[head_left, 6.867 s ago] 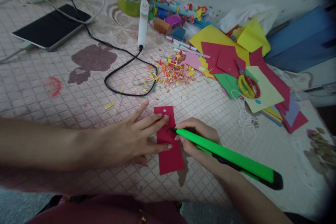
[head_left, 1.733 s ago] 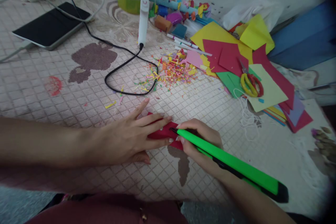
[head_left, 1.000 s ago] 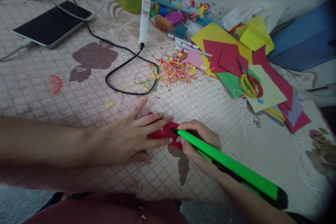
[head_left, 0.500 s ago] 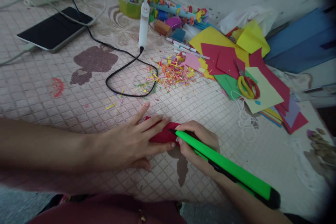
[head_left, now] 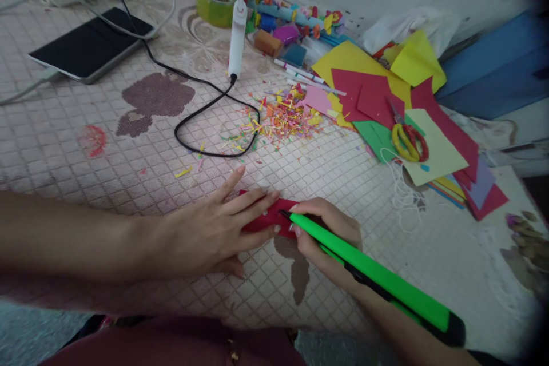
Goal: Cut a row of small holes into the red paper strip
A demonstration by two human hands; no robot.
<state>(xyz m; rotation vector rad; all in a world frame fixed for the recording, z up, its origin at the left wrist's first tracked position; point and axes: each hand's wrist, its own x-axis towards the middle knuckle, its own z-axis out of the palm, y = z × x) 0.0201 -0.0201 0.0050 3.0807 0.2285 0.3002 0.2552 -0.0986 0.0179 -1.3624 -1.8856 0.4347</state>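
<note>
My left hand lies flat with its fingers spread, pressing a small piece of red paper onto the tablecloth. A green and black box cutter is gripped near its front end by my right hand. Its dark tip rests on the red paper, just right of my left fingertips. The tool's long body slants back toward the lower right, over my right forearm. Part of the paper is hidden under my left fingers.
Beyond my hands are paper scraps, a looped black cable and a white glue gun. Coloured paper sheets with scissors lie to the right, near white string. A tablet sits at the back left.
The box cutter's tip has shifted very slightly right along the red paper. My left hand stays almost where it was; the whole view has moved a little.
</note>
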